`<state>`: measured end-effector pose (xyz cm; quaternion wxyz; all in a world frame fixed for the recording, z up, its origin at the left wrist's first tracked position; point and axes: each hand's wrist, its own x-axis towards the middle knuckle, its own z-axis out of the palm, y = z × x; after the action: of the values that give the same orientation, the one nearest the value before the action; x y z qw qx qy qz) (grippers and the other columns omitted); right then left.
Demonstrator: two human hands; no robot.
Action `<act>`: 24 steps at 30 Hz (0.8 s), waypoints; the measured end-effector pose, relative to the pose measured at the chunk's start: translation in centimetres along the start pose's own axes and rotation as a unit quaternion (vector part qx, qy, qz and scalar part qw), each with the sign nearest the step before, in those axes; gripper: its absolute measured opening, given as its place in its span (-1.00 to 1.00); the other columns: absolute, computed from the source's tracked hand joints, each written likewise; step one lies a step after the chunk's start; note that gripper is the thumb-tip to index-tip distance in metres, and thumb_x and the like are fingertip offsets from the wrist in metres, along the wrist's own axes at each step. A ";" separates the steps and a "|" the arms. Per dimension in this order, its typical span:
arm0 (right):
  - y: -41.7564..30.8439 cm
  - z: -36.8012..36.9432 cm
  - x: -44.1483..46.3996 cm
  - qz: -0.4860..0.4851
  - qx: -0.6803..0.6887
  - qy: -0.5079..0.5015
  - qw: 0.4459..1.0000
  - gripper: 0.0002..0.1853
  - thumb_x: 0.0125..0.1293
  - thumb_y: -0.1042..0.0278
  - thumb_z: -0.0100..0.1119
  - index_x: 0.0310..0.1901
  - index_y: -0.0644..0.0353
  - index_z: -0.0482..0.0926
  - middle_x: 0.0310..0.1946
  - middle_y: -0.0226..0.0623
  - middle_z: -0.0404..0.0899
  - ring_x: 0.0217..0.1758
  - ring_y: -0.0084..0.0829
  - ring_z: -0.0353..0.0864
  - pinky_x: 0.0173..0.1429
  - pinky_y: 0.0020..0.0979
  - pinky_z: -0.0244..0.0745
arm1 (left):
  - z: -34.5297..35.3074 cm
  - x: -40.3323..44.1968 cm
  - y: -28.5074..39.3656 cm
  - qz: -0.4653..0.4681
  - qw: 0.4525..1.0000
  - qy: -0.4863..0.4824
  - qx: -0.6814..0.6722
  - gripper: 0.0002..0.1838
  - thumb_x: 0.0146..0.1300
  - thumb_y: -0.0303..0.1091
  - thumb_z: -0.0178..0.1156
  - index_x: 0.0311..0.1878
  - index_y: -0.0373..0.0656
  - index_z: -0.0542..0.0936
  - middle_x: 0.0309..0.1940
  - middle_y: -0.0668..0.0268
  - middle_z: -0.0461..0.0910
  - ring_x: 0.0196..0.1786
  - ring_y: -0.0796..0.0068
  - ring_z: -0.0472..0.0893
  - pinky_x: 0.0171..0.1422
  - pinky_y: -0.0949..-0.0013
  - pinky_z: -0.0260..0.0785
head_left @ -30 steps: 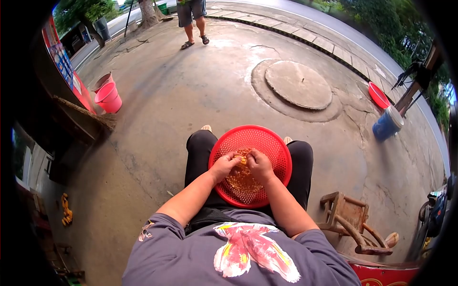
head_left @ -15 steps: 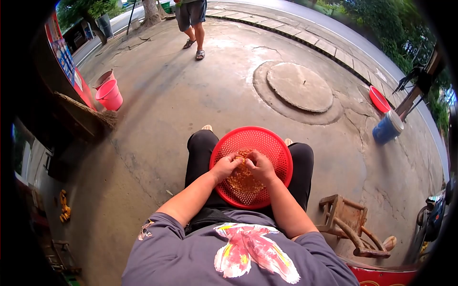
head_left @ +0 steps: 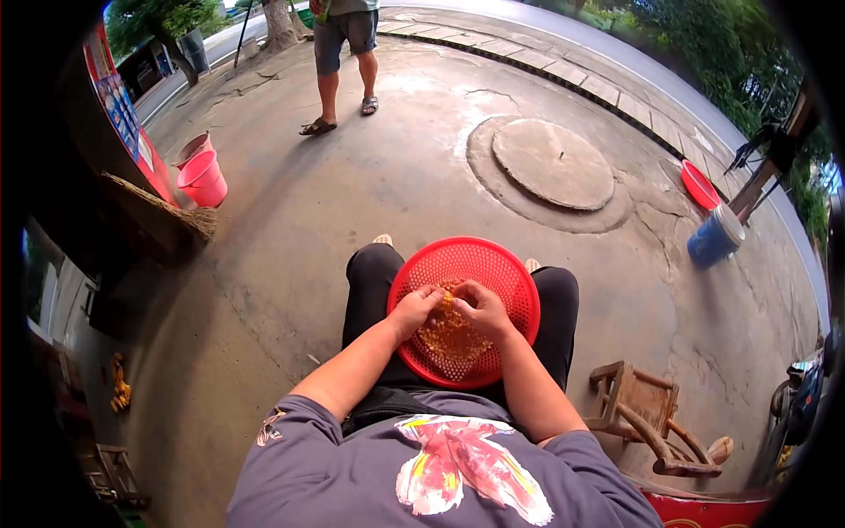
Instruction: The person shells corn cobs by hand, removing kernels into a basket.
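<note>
Head view, looking down on lap. Red basket (head_left: 471,258) rests on the thighs between the knees, its perforated wall bare at the far side. Small orange-yellow pieces (head_left: 451,341) lie loose over its floor, mostly below and between the hands.

Yellow piece (head_left: 448,300) sits over the basket, directly between the two thumbs, in the grip of both hands; its ends are covered by fingers, full shape too small to tell.

Left hand (head_left: 415,313): narrow grip, thumb and fingertips drawn together on the near left side of the yellow piece. Right hand (head_left: 482,312): narrow too, fingers curled over, thumb bent in against the piece from the right; fingertips partly hidden. Hands close together, a slim gap between them, both above the loose pieces.

Surroundings: concrete floor (head_left: 290,273) all round. Wooden chair (head_left: 647,400) to the right of the knees. Pink bucket (head_left: 202,180) and broom (head_left: 167,207) off to the left. Round slab (head_left: 554,165) ahead, blue bucket (head_left: 715,238) beyond the right knee. Another person (head_left: 346,44) in shorts and sandals stands ahead, well apart from the basket
</note>
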<state>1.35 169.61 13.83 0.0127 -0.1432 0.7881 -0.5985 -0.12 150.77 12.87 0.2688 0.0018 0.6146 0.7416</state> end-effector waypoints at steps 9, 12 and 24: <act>-0.2 0.5 0.1 -0.004 -0.036 0.007 0.999 -0.82 0.25 0.39 0.16 -0.17 0.29 0.50 -0.31 -0.23 0.55 -0.25 -0.43 0.54 -0.11 -0.44 0.45 | -0.2 0.2 -0.3 0.005 1.000 -0.003 0.003 -0.71 0.38 -0.09 0.05 -0.07 -0.12 0.49 -0.40 0.43 0.52 -0.45 0.65 0.49 -0.42 0.57 0.37; 0.6 0.7 0.1 -0.008 -0.022 0.034 0.999 -0.89 0.28 0.44 0.11 -0.20 0.26 0.49 -0.40 -0.37 0.52 -0.30 -0.57 0.48 -0.17 -0.51 0.43 | 0.1 0.1 -0.4 0.011 0.999 0.003 0.034 -0.70 0.38 -0.08 0.05 -0.07 -0.12 0.50 -0.41 0.43 0.53 -0.45 0.65 0.49 -0.41 0.56 0.37; 1.7 0.8 0.1 0.004 0.002 0.014 1.000 -0.78 0.24 0.35 0.23 -0.15 0.28 0.54 -0.33 -0.27 0.61 -0.25 -0.48 0.59 -0.13 -0.45 0.49 | 0.1 -0.6 0.2 0.013 0.999 -0.016 0.028 -0.68 0.40 -0.07 0.00 -0.03 -0.11 0.51 -0.32 0.44 0.55 -0.33 0.67 0.49 -0.31 0.57 0.34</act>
<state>1.02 169.20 12.03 0.0044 -0.1319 0.7878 -0.6017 0.32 150.62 13.22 0.2685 0.0290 0.6309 0.7274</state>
